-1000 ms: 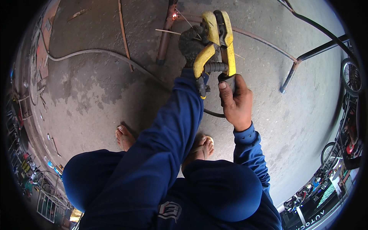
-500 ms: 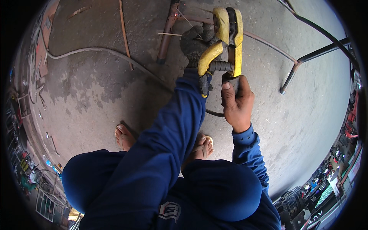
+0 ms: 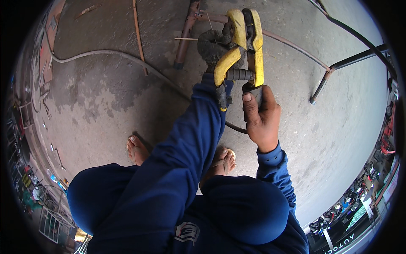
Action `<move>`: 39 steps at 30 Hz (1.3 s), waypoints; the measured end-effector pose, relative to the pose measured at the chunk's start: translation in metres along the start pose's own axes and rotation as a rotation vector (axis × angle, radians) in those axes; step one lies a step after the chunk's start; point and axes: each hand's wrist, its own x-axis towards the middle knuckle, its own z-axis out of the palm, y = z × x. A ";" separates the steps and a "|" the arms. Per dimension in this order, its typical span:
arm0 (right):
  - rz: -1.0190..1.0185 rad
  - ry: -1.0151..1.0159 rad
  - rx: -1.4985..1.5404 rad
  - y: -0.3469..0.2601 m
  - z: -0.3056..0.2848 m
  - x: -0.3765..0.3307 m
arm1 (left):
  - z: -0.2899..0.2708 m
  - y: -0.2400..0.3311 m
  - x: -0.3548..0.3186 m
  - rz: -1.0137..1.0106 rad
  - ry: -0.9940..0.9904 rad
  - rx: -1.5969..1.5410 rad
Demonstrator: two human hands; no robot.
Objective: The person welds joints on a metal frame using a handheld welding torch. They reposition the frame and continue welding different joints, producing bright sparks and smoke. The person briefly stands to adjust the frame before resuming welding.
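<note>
My right hand (image 3: 265,122) is bare and wrapped round the dark handle of a yellow welding electrode holder (image 3: 259,67), its thumb along the grip. The holder points away from me, with its jaws at the far end and a dark spring (image 3: 240,75) between its lever and body. Just left of it, partly hidden behind the jaws, is my left hand (image 3: 211,47) in a dark grey glove, fingers curled. Thin welding rods (image 3: 186,39) stick out of the glove, one to the left and one upward. What the jaws grip, if anything, cannot be made out.
Beyond my hands, a rusty tube frame (image 3: 185,46) lies on the concrete floor (image 3: 105,139), with a black-ended leg (image 3: 323,82) at right. A grey cable (image 3: 110,53) snakes across the left. Nearby lies a thin rusty strip (image 3: 138,38). My sandalled feet (image 3: 224,161) are below.
The electrode holder and my right hand have shifted slightly toward me and left. My gloved left hand stays nearly in place, the upright rod now standing steeper.
</note>
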 end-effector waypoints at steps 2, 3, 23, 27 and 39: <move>0.002 -0.012 -0.005 -0.002 -0.001 0.002 | 0.000 0.000 0.001 0.001 0.001 -0.003; -0.009 -0.017 -0.021 -0.003 -0.001 0.003 | 0.000 -0.001 0.001 0.000 0.000 0.000; 0.003 -0.048 -0.108 -0.010 0.006 0.012 | -0.002 0.003 0.007 0.013 0.007 -0.022; 0.017 -0.042 -0.062 -0.004 0.007 0.011 | 0.000 0.002 0.009 0.012 -0.002 -0.032; 0.036 0.007 -0.004 0.004 0.006 0.007 | 0.003 0.001 0.009 -0.002 -0.005 -0.041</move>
